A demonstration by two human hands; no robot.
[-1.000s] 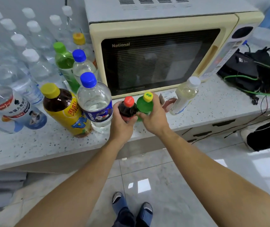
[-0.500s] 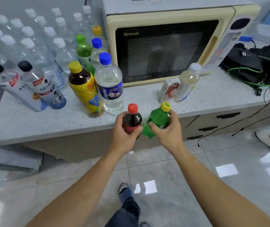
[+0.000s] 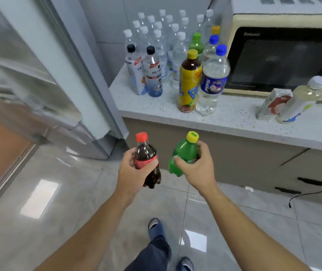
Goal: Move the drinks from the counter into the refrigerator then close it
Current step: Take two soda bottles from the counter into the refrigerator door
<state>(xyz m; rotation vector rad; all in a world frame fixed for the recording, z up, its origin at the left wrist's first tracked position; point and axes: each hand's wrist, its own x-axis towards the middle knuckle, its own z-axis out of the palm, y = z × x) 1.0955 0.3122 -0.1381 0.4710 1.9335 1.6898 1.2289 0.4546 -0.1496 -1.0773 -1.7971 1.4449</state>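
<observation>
Clearly you had two of the drinks off the worktop point(image 3: 224, 118) and in the air above the floor: your left hand point(image 3: 134, 171) was wrapped round the cola bottle point(image 3: 146, 159) with its red cap, and your right hand point(image 3: 195, 165) gripped the green bottle point(image 3: 183, 153) with the yellow cap, fingers curled over its shoulder. Both were roughly upright, tilted slightly, just apart from each other. The refrigerator point(image 3: 44, 79) stood open to your left, its interior blurred, with the door edge beside the worktop's end. Many more bottles waited on the worktop by the microwave point(image 3: 285, 59), the yellow-labelled tea bottle point(image 3: 189, 81) among them. To do this carry well, you probably needed to turn left, keep both bottles clear of the door edge, and set one down on a shelf before freeing the other hand.
</observation>
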